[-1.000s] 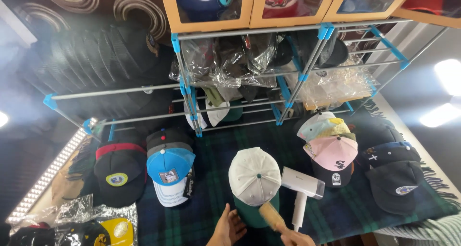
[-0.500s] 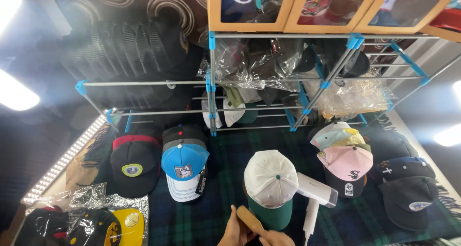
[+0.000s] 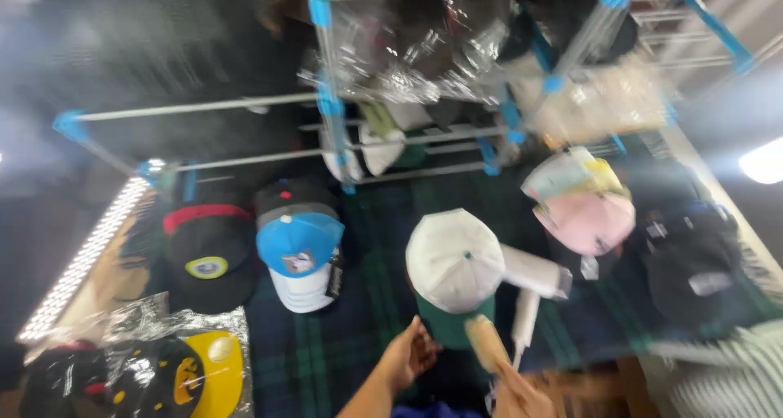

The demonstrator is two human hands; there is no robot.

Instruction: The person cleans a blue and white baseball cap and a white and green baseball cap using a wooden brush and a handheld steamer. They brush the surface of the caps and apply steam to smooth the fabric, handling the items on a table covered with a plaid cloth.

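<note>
My left hand [image 3: 408,357] reaches over the dark plaid cloth [image 3: 326,353], fingers apart, just below the green brim of a white cap [image 3: 453,259]. My right hand [image 3: 515,393] grips a tan wooden handle [image 3: 484,341] that points up toward the cap's brim. A white hand-held device [image 3: 528,279] with a downward grip lies right of the cap. The picture is blurred.
A blue-and-white cap [image 3: 299,247] and a black cap with a red band [image 3: 205,251] lie to the left. Pink and pale caps [image 3: 581,206] and dark caps [image 3: 692,259] lie to the right. Bagged caps [image 3: 163,369] sit at lower left. A wire rack with blue joints [image 3: 330,108] stands behind.
The view has swung and blurred. My left hand has moved forward toward the white cap's brim, and my right hand with the wooden handle has shifted right.
</note>
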